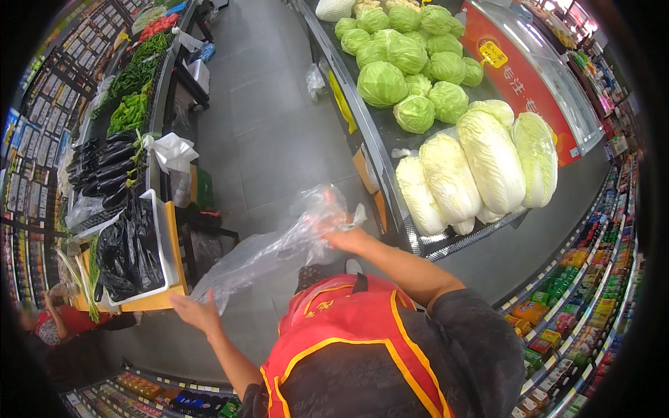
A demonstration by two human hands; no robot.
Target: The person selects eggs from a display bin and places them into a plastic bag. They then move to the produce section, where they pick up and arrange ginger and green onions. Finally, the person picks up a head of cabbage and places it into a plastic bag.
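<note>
A long clear plastic bag [251,261] stretches across the aisle in front of my red apron [339,308]. My right hand [334,230] has its upper end bunched around the fingers, which show blurred through the film. At the bag's lower end, my left hand [197,312] has thumb and fingers spread; whether it touches the film is hard to tell. That hand is beside the corner of a yellow-edged stand [177,261], where a white tray [166,256] holds black plastic bags [130,251].
Napa cabbages [444,177] and round green cabbages [407,52] fill the right-hand display. Eggplants [112,162] and green peppers [133,73] line the left one. Grey floor tiles [266,120] run between them. Another person [57,318] is at the far left; packed shelves [564,303] curve along the right.
</note>
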